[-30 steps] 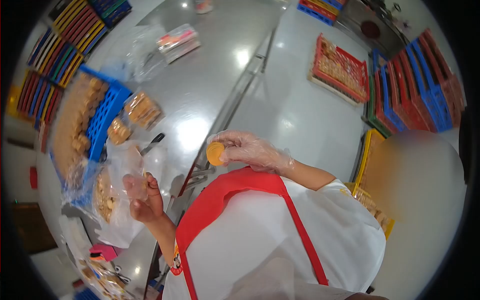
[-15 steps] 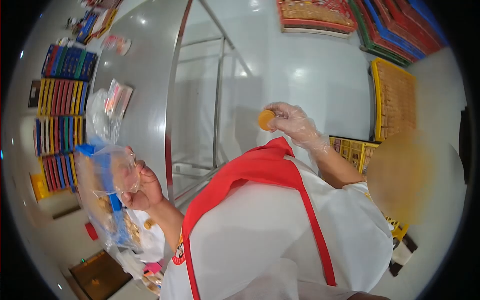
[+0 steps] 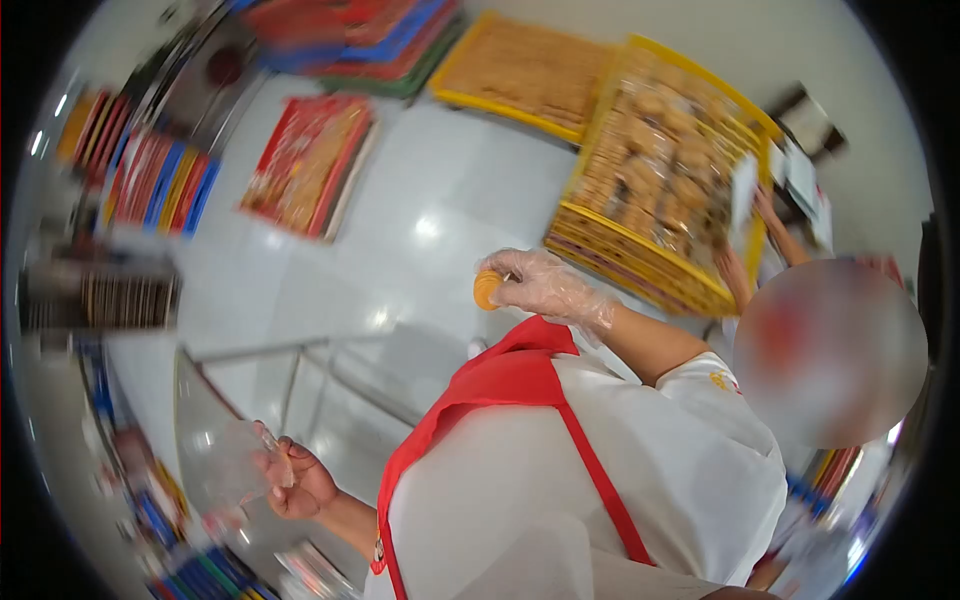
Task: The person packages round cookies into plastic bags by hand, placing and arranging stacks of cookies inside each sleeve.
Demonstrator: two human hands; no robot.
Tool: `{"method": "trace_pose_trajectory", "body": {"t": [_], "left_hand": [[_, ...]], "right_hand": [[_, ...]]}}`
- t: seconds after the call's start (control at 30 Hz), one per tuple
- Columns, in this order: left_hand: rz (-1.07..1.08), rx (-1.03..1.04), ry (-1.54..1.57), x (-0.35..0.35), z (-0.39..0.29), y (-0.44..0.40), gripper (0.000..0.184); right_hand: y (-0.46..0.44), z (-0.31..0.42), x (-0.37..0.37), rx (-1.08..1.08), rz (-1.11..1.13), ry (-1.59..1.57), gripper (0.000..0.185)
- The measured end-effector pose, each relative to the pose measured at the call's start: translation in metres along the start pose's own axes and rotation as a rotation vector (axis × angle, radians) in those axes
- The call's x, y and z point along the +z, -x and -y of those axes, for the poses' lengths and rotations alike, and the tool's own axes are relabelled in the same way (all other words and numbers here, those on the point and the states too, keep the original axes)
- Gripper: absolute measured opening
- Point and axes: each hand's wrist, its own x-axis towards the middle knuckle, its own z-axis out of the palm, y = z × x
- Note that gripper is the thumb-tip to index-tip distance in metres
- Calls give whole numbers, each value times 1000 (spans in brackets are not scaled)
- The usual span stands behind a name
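In a clear plastic glove, my right hand (image 3: 540,287) is closed around a small stack of round golden cookies (image 3: 487,289), held in front of my red apron. My bare left hand (image 3: 303,483) grips a clear plastic bag (image 3: 228,465) between thumb and fingers, low on the left. The bag blurs into the steel table behind it, so its contents cannot be made out.
Yellow crates (image 3: 650,150) of bagged baked goods stand right, with another person's hands (image 3: 737,268) beside them. A yellow tray (image 3: 525,75) and a red crate (image 3: 312,165) are farther off. A metal frame (image 3: 295,375) is close on the left.
My view has swung to the right, bringing the yellow crates and another person's hands into sight. The cookies stay in my right hand and the plastic bag in my left.
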Motion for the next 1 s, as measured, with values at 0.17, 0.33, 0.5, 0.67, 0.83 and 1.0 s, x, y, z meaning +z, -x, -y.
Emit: {"method": "trace_pose_trajectory", "body": {"t": [0.17, 0.33, 0.5, 0.67, 0.83, 1.0], "left_hand": [[328, -449, 144, -3, 61, -136, 65], [647, -809, 235, 52, 147, -204, 70], [890, -979, 351, 157, 247, -120, 78], [1054, -1439, 329, 215, 312, 31, 82], [1393, -1752, 161, 260, 336, 201, 56], [1861, -1939, 194, 295, 352, 365, 49]], "right_hand": [[92, -23, -5, 98, -562, 3, 45], [196, -62, 62, 313, -933, -284, 44], [295, -95, 124, 274, -1339, -435, 44], [384, -121, 168, 295, -1603, -658, 48], [487, -121, 197, 362, -1890, -657, 45], [571, -129, 231, 447, -2162, -801, 45]]}}
